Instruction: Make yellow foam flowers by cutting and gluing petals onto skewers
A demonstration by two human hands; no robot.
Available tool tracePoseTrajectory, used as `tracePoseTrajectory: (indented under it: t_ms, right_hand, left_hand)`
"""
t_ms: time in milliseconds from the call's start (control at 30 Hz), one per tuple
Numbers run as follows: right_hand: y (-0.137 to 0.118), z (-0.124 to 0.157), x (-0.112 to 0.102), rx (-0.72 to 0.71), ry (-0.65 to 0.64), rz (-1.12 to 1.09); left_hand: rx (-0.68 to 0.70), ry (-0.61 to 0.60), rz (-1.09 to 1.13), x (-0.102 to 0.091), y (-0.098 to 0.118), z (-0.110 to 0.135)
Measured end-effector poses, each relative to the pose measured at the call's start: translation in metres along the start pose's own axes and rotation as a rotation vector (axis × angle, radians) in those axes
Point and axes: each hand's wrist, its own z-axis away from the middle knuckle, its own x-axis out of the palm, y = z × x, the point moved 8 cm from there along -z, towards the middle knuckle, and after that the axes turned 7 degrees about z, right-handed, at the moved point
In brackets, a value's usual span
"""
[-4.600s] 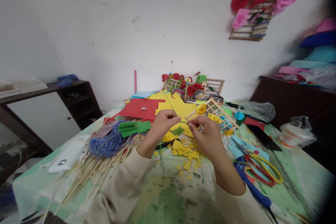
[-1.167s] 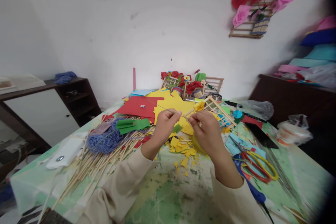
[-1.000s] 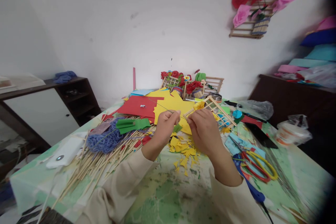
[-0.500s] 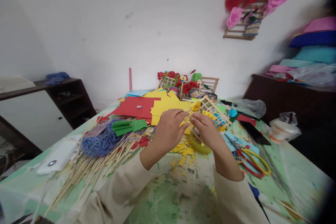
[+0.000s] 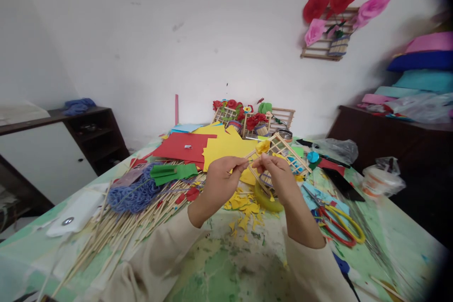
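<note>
My left hand (image 5: 223, 177) is closed, its thumb and fingertips pinched together; what they hold is too small to make out. Close to its right, my right hand (image 5: 279, 174) pinches too, with its grip partly hidden. A small gap separates the two sets of fingertips. Just beyond them leans a stick lattice (image 5: 278, 142) carrying a yellow paper flower (image 5: 262, 146). Below the hands, a yellow tape roll (image 5: 268, 202) lies by several yellow paper scraps (image 5: 244, 207). Yellow paper sheets (image 5: 226, 144) spread out behind my left hand.
Thin wooden sticks (image 5: 130, 224), blue yarn (image 5: 134, 191) and green paper strips (image 5: 173, 172) lie on the left. On the right are scissors (image 5: 341, 226), a dark phone (image 5: 342, 184) and a bagged white tub (image 5: 382, 179). Flower-decked lattices (image 5: 256, 125) stand at the back.
My left hand's fingers have closed from a more spread pose into a pinch, with its hand slightly lower. My right hand stays near the same place, still pinching.
</note>
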Motion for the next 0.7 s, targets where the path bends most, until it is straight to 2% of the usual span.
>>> tracePoseTrajectory:
  t_ms: [67, 133, 233, 300, 433, 600, 700]
  right_hand:
    - [0.005, -0.001, -0.004, 0.035, 0.047, 0.174]
    - [0.002, -0.001, -0.008, 0.008, 0.107, 0.27]
    - [-0.016, 0.003, -0.01, -0.121, 0.163, 0.16]
    - [-0.03, 0.007, -0.009, -0.222, 0.167, 0.083]
    - [-0.049, 0.013, -0.005, -0.354, 0.153, 0.095]
    - [-0.051, 0.015, -0.011, -0.353, 0.226, 0.095]
    - [-0.047, 0.013, -0.009, -0.314, 0.184, 0.047]
  left_hand:
    - [0.027, 0.028, -0.026, -0.003, 0.003, 0.001]
    - [0.061, 0.039, -0.069, -0.004, 0.005, 0.002]
    - [0.05, -0.001, -0.107, -0.001, 0.004, 0.001]
    - [0.005, -0.045, -0.088, 0.002, 0.001, 0.0]
    - [-0.109, -0.101, 0.051, 0.008, -0.003, -0.001]
    - [-0.362, -0.097, 0.341, 0.013, -0.017, 0.003]
    - [-0.413, -0.118, 0.471, 0.015, -0.017, 0.004]
